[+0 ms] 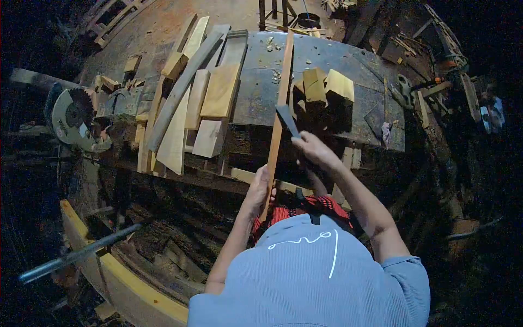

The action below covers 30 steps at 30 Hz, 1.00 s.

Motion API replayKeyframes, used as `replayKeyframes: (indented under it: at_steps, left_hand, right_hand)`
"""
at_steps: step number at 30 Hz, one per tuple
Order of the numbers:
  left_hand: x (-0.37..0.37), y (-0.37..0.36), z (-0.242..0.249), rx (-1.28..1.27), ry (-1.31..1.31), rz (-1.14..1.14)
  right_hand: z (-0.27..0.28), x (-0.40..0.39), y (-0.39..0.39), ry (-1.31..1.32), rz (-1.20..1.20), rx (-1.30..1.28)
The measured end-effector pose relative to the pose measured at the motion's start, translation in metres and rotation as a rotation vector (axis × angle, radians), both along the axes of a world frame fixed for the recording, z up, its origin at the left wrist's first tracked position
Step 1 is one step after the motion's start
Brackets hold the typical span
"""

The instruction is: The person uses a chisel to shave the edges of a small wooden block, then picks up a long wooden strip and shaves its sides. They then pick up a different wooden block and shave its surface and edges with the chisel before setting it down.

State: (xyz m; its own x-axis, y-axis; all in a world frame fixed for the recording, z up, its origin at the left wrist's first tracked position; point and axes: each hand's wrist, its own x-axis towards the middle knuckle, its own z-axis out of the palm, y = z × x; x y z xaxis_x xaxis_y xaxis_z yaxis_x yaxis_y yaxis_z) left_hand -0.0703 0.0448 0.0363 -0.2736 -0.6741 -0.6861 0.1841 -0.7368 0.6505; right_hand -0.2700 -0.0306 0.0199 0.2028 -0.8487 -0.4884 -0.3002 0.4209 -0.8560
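My left hand (260,188) is closed around the lower part of a long, narrow wooden strip (277,131), which runs from near my waist up across the workbench (252,87). In my right hand (313,148) is a flat grey tool (287,120), its wide end against or just over the strip's right side; contact is hard to make out. The exact kind of tool cannot be told. Right of the strip, two short wood blocks, one darker (314,87) and one pale (340,86), stand on the bench.
Boards and a grey beam (188,87) lie on the bench's left part. A circular saw (73,117) is at far left. A metal clamp (404,90) sits at the right edge. A metal pipe (81,253) juts out at lower left. Wood shavings dot the bench top.
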Motion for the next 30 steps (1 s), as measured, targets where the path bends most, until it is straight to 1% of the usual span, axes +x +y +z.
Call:
replayKeyframes:
  at_steps: [2, 4, 5, 6, 8, 9, 11, 14, 15, 16, 18, 19, 21, 22, 23, 24, 26, 28, 30]
  left_hand:
    - [0.001, 0.002, -0.031, -0.426, -0.414, -0.194]
    - [-0.002, 0.006, -0.031, -0.454, -0.434, -0.184]
    - [-0.003, 0.008, -0.031, -0.487, -0.458, -0.177]
    - [-0.003, 0.011, -0.032, -0.487, -0.456, -0.182]
    - [-0.002, 0.015, -0.034, -0.491, -0.401, -0.199]
    - [-0.001, 0.017, -0.031, -0.496, -0.403, -0.201]
    - [0.006, 0.024, -0.021, -0.389, -0.443, -0.223]
    - [0.022, 0.041, -0.03, -0.45, -0.401, -0.188]
    - [0.027, 0.048, -0.03, -0.45, -0.404, -0.184]
    - [0.033, 0.055, -0.03, -0.445, -0.409, -0.18]
    - [0.044, 0.071, -0.03, -0.434, -0.416, -0.17]
    - [0.05, 0.078, -0.032, -0.394, -0.413, -0.174]
    - [0.059, 0.094, -0.034, -0.352, -0.407, -0.175]
    - [0.063, 0.1, -0.035, -0.354, -0.448, -0.18]
    - [0.065, 0.104, -0.035, -0.356, -0.49, -0.186]
    - [0.065, 0.104, -0.032, -0.357, -0.488, -0.182]
    - [0.065, 0.106, -0.024, -0.258, -0.474, -0.166]
    - [0.068, 0.111, -0.027, -0.256, -0.465, -0.162]
    - [0.07, 0.113, -0.025, -0.25, -0.458, -0.155]
  right_hand:
    - [0.032, 0.009, 0.028, -0.088, -0.073, 0.129]
    - [0.017, 0.007, 0.047, -0.065, -0.058, 0.109]
    - [0.011, 0.006, 0.05, 0.009, -0.026, 0.111]
    - [0.016, 0.007, 0.051, 0.01, -0.03, 0.112]
    - [0.031, 0.013, 0.047, -0.157, -0.16, 0.215]
    - [0.031, 0.014, 0.042, -0.159, -0.162, 0.209]
    - [0.024, 0.016, 0.025, -0.209, -0.165, 0.2]
    - [0.014, 0.018, -0.001, -0.212, -0.099, 0.183]
    - [0.005, 0.019, -0.008, -0.184, -0.102, 0.131]
    - [0.002, 0.019, -0.016, -0.186, -0.096, 0.132]
    - [0.001, 0.019, -0.031, -0.256, -0.035, 0.119]
    - [0.01, 0.024, -0.036, -0.181, -0.085, 0.184]
    - [0.001, 0.027, -0.044, -0.187, -0.104, 0.165]
    - [0.001, 0.028, -0.047, -0.192, -0.128, 0.139]
    - [0.001, 0.028, -0.043, -0.18, -0.15, 0.172]
    - [-0.011, 0.027, -0.04, -0.177, -0.147, 0.171]
    - [-0.047, 0.026, -0.034, 0.031, 0.085, -0.011]
    - [-0.045, 0.033, -0.015, 0.071, 0.095, 0.004]
    - [-0.066, 0.034, -0.016, 0.009, 0.022, -0.07]
